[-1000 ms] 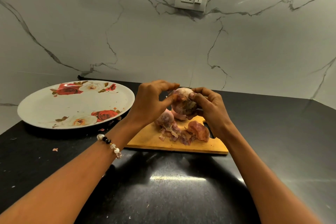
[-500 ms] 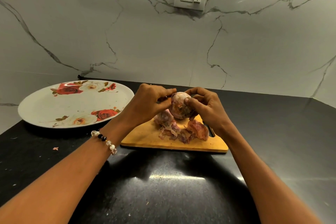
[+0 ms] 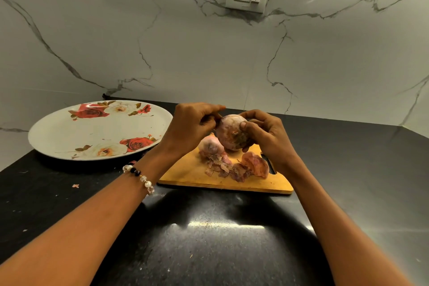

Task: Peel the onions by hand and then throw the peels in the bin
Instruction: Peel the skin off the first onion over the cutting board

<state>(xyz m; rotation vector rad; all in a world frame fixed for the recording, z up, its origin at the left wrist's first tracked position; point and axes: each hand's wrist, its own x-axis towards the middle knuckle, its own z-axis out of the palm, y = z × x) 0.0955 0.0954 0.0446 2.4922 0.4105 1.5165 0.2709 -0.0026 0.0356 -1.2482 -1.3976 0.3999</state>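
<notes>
From my head camera, I hold the onion (image 3: 232, 132) above the cutting board (image 3: 185, 173); my right hand (image 3: 267, 133) is clamped round it, thumb pressed on its face, while my left hand (image 3: 192, 126) pinches at its upper edge; I judge I am mid-peel, and next I must lift that skin and pull; what my left fingertips grip is hidden; loose peels (image 3: 220, 167) and two more onions lie on the board; no bin shows.

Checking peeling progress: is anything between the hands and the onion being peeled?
Nothing visible: the left hand and right hand both grip the onion directly, above the cutting board.
</notes>
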